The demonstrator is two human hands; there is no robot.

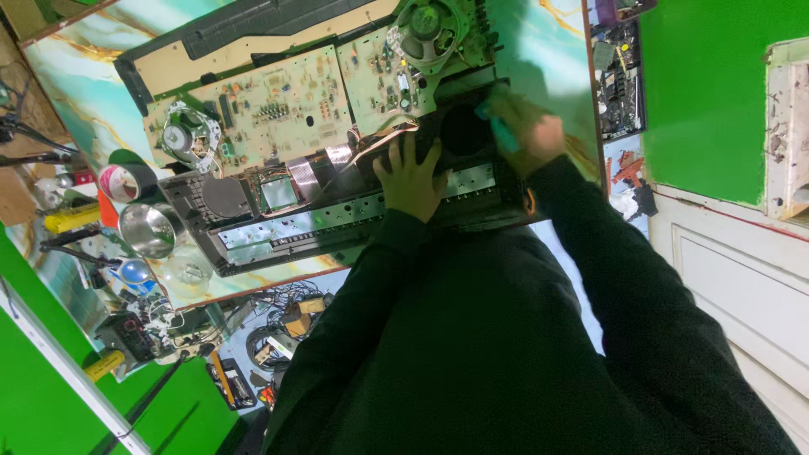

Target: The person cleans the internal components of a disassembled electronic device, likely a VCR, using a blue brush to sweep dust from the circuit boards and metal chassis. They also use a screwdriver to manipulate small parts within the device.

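An opened electronic keyboard lies on a marble-patterned table [93, 80]. Its black lower chassis [278, 227] faces me, and pale green circuit boards [278, 109] with two round speakers [425, 25] are folded back behind it. My left hand [410, 179] rests flat on the chassis with its fingers spread, next to thin wires and a round opening [462, 131]. My right hand [529, 131] is blurred at the right end of the chassis and grips a small teal-handled tool [499, 126] beside that opening. Dark sleeves cover both arms.
A metal bowl [147, 229], a tape roll [120, 183], a clear glass dish [185, 274] and yellow-handled tools [72, 219] crowd the table's left end. Wires and parts litter the floor [282, 324] below. Green wall panels [704, 93] and a white door [742, 270] stand to the right.
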